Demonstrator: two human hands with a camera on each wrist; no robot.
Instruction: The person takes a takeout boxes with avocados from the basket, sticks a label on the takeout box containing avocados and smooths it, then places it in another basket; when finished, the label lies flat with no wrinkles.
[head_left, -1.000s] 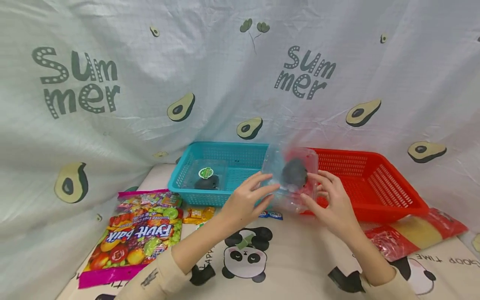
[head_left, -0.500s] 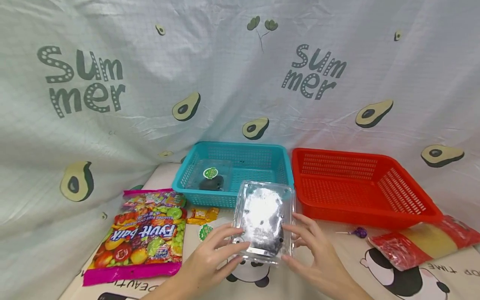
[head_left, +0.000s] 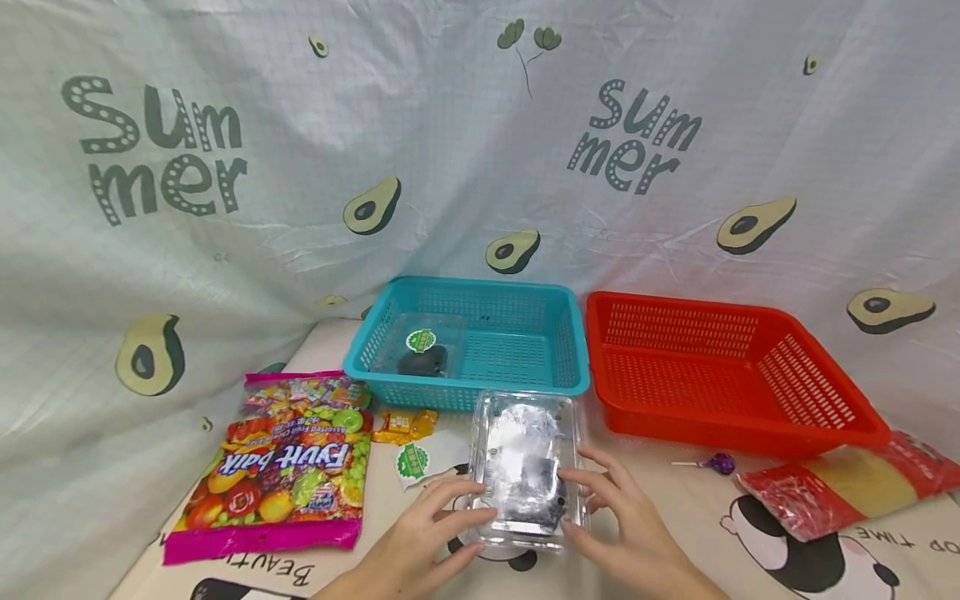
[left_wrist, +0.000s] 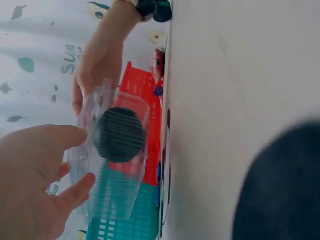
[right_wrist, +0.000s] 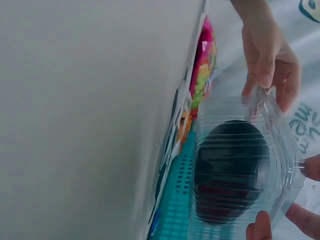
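Note:
Both hands hold a clear plastic clamshell box (head_left: 525, 467) above the table, in front of the teal basket. Inside it lies a dark, rounded fruit-like thing (right_wrist: 232, 170), also visible through the plastic in the left wrist view; its exact kind is unclear. My left hand (head_left: 420, 533) pinches the box's left edge, with the thumb and fingers (left_wrist: 80, 190) on its rim. At the right edge, my right hand (head_left: 630, 525) grips the box with spread, bent fingers. Glare covers much of the box's upper face in the head view.
Behind stand a teal basket (head_left: 480, 385), holding another clear box with a dark item (head_left: 423, 360), and a red basket (head_left: 742, 433). Around them lie a fruit candy bag (head_left: 277, 475), orange-wrapped candy (head_left: 405, 426), a green round label (head_left: 412, 464), a lollipop (head_left: 722, 463) and a red packet (head_left: 847, 487).
Both hands have brought the clamshell box down and toward the body, away from in front of the baskets' adjoining ends. Over the last half second it moved only slightly nearer.

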